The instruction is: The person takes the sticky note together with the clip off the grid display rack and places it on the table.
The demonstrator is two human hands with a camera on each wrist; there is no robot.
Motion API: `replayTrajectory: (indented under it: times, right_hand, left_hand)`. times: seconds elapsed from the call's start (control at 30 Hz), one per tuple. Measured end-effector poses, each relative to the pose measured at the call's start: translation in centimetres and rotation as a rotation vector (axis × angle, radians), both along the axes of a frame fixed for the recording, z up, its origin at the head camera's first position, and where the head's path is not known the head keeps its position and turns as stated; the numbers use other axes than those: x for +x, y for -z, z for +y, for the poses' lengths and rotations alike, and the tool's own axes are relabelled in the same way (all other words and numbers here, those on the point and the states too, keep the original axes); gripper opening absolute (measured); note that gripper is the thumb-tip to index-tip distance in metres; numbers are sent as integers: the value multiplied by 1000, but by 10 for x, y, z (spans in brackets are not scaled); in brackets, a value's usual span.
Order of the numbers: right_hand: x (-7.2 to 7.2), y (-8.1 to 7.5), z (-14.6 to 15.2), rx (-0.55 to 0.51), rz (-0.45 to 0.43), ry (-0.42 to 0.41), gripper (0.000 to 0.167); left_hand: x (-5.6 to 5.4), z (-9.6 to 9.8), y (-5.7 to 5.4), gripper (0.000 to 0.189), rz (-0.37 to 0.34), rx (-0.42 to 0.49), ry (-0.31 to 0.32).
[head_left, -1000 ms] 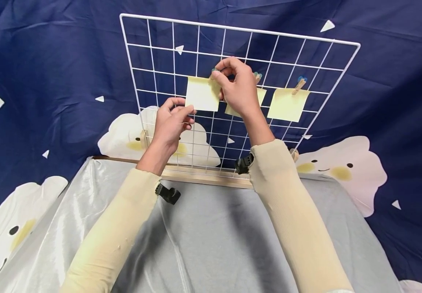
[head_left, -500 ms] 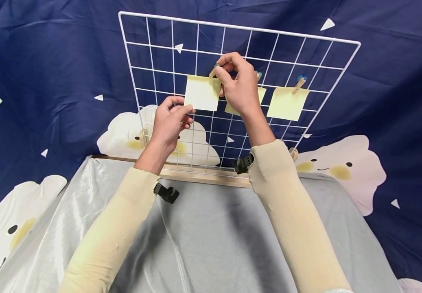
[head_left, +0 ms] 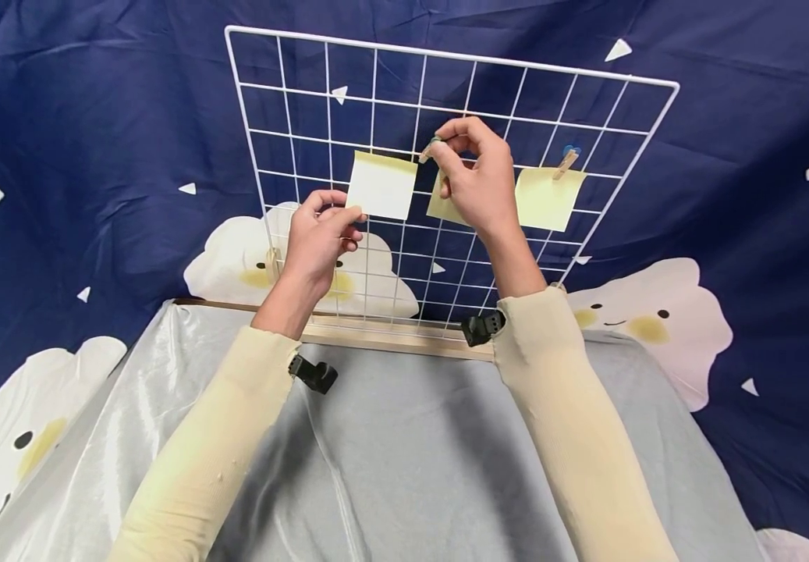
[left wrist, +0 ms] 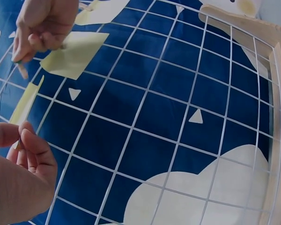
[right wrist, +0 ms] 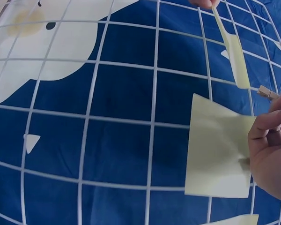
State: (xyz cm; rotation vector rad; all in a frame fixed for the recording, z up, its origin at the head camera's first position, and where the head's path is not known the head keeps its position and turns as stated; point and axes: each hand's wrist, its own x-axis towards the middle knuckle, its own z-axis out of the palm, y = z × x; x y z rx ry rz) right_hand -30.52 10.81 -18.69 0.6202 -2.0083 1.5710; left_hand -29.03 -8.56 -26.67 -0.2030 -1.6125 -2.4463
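Note:
My left hand (head_left: 320, 238) pinches the lower left corner of a pale yellow sticky note (head_left: 381, 187) between thumb and fingers, in front of the white wire grid (head_left: 329, 144). Just right of that note, my right hand (head_left: 477, 176) pinches a small wooden clothespin (head_left: 425, 151) with a greenish top. In the right wrist view the clothespin (right wrist: 267, 92) points at the note's edge, apart from it. Behind the right hand hangs a second note (head_left: 446, 204), partly covered. Further right, a third note (head_left: 550, 199) hangs from a clothespin (head_left: 566, 163) with a blue heart.
The grid stands in a wooden base (head_left: 397, 341) at the back of a table with a grey cloth (head_left: 390, 453). Behind it hangs a dark blue curtain (head_left: 116, 140) with white clouds and triangles. A small black camera sits on each wrist.
My right hand has moved right and slightly down with the clothespin, which has come off the note's top right corner. The left hand keeps its pinch, shifting slightly left with the note.

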Motion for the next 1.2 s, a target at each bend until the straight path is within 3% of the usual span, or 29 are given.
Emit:
replayTrajectory:
  times: [0.3, 0.6, 1.2]
  right_hand:
    - [8, 9, 15, -39, -18, 4, 9]
    - [13, 16, 24, -107, -60, -19, 12]
    - [22, 38, 49, -197, -69, 23, 10]
  left_hand:
    - [5, -3, 6, 18, -25, 40, 2]
    - [10, -14, 20, 18, -38, 71, -7]
    - [22, -34, 42, 20, -67, 99, -50]
